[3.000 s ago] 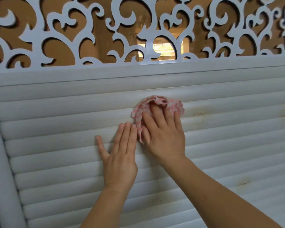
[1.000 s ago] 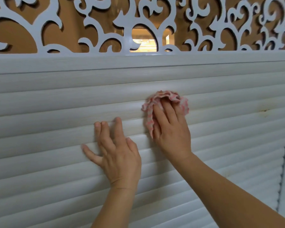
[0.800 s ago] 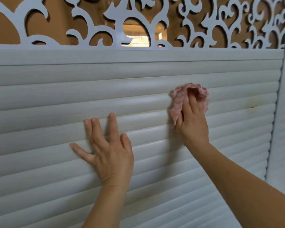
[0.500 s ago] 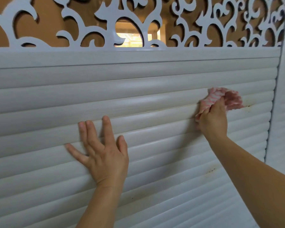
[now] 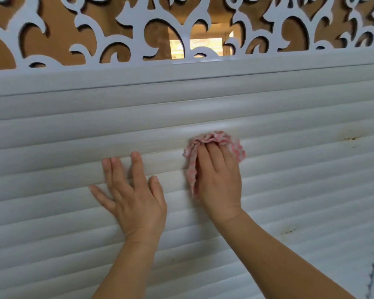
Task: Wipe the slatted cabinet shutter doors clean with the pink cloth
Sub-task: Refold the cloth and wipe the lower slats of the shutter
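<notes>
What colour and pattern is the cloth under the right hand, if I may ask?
Pink and white, in a small checked print, seen in the head view: the cloth.

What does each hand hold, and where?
The right hand presses the bunched pink cloth against the slats, covering its middle. The left hand holds nothing.

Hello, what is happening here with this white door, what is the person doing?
A person is wiping a white slatted shutter. The right hand presses a bunched pink cloth flat against a slat near the middle, while the left hand rests open on the slats beside it, fingers spread. Brown stains show on the slats to the right of the cloth, and more lower down, so that part is not yet clean.
</notes>
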Demonstrator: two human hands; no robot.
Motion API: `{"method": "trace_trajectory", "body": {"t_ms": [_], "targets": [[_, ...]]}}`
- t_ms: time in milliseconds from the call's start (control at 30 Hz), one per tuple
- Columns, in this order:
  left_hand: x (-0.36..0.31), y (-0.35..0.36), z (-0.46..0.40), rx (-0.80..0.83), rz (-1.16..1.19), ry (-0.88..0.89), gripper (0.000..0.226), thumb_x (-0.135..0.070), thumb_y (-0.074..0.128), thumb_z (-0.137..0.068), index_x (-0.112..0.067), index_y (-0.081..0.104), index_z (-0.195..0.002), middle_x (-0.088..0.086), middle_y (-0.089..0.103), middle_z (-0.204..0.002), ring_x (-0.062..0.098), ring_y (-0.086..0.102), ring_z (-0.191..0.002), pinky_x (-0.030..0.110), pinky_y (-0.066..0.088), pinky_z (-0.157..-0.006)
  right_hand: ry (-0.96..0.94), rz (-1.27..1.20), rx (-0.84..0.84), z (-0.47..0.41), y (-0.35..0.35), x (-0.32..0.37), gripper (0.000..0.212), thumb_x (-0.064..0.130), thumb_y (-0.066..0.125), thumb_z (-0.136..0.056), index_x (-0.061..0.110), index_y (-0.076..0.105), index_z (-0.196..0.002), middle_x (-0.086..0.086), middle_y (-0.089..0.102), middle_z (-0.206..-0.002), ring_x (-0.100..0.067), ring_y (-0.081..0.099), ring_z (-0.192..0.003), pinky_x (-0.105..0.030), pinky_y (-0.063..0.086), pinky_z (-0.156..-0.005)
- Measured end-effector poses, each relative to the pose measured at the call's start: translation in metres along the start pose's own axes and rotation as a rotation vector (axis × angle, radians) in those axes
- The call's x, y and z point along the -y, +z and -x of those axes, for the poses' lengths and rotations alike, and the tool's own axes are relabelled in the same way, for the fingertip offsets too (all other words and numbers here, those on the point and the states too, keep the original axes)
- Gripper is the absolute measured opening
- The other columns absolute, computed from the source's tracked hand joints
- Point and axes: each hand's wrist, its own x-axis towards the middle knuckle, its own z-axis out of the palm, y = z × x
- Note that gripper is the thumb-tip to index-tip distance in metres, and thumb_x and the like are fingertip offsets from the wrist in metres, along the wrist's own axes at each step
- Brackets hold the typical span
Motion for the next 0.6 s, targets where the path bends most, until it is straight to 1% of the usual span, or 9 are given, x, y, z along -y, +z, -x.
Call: {"method": "trace_trajectory", "body": {"t_ms": [133,200,267,333,400,467,533,600], "targets": [[-0.007,-0.009,-0.001,0.015,0.075,-0.104,0.05,-0.017,0.039,-0.085,-0.02,0.04,-0.135,0.02,0.034,-0.143,0.028,0.019,-0.139,0.066,0.007,-0.105,-0.149,-0.051,0.051,-0.008,0.006,0.024,0.032,0.011,0.046,-0.086,0.005,0.065,-0.111,-0.012,0.066,-0.104,-0.031,0.059,-0.093,-0.04,0.048,-0.082],[-0.011,-0.013,-0.001,0.013,0.054,-0.129,0.052,-0.012,0.038,-0.083,-0.02,0.041,-0.134,0.019,0.035,-0.143,0.027,0.022,-0.139,0.066,0.005,-0.104,-0.235,-0.057,0.062,-0.011,0.007,0.02,0.031,0.01,0.045,-0.088,0.006,0.065,-0.112,-0.011,0.066,-0.104,-0.032,0.061,-0.088,-0.04,0.05,-0.074],[-0.013,-0.015,0.0,0.009,0.003,-0.135,0.054,-0.009,0.035,-0.081,-0.02,0.043,-0.133,0.017,0.036,-0.144,0.027,0.025,-0.138,0.067,0.003,-0.103,-0.314,-0.05,0.082,-0.013,0.005,0.003,0.032,0.009,0.044,-0.089,0.006,0.061,-0.115,-0.011,0.066,-0.106,-0.033,0.061,-0.085,-0.041,0.051,-0.071],[-0.016,-0.018,0.001,0.011,-0.052,-0.14,0.055,-0.01,0.033,-0.081,-0.02,0.043,-0.134,0.016,0.035,-0.145,0.027,0.027,-0.138,0.067,0.003,-0.102,-0.327,-0.035,0.073,-0.013,-0.002,-0.022,0.032,0.007,0.045,-0.087,0.005,0.061,-0.115,-0.013,0.066,-0.106,-0.034,0.062,-0.085,-0.042,0.051,-0.073],[-0.017,-0.018,0.002,0.023,-0.068,-0.149,0.055,-0.009,0.036,-0.082,-0.02,0.042,-0.135,0.015,0.035,-0.146,0.026,0.027,-0.138,0.067,0.003,-0.102,-0.279,0.018,0.037,-0.01,-0.015,-0.056,0.034,0.007,0.045,-0.084,0.004,0.062,-0.113,-0.016,0.066,-0.104,-0.034,0.061,-0.089,-0.042,0.047,-0.08],[-0.018,-0.019,0.003,0.038,-0.072,-0.155,0.056,-0.008,0.04,-0.082,-0.021,0.041,-0.136,0.014,0.034,-0.146,0.026,0.026,-0.138,0.066,0.002,-0.102,-0.181,0.068,0.02,-0.005,-0.031,-0.096,0.034,0.009,0.046,-0.08,0.002,0.062,-0.109,-0.02,0.065,-0.102,-0.034,0.052,-0.094,-0.04,0.038,-0.086],[-0.018,-0.02,0.004,0.05,-0.08,-0.152,0.055,-0.01,0.037,-0.083,-0.021,0.041,-0.137,0.014,0.033,-0.147,0.026,0.026,-0.138,0.065,0.001,-0.103,0.001,0.09,0.041,-0.001,-0.043,-0.134,0.029,0.006,0.049,-0.078,0.001,0.062,-0.104,-0.023,0.062,-0.102,-0.035,0.047,-0.096,-0.04,0.033,-0.085],[-0.018,-0.021,0.003,0.061,-0.079,-0.154,0.055,-0.013,0.033,-0.083,-0.02,0.042,-0.137,0.014,0.034,-0.146,0.027,0.027,-0.138,0.064,0.001,-0.103,0.225,0.086,0.046,-0.001,-0.047,-0.151,0.028,-0.004,0.058,-0.076,0.0,0.062,-0.104,-0.023,0.061,-0.107,-0.039,0.049,-0.098,-0.04,0.035,-0.084]]}}
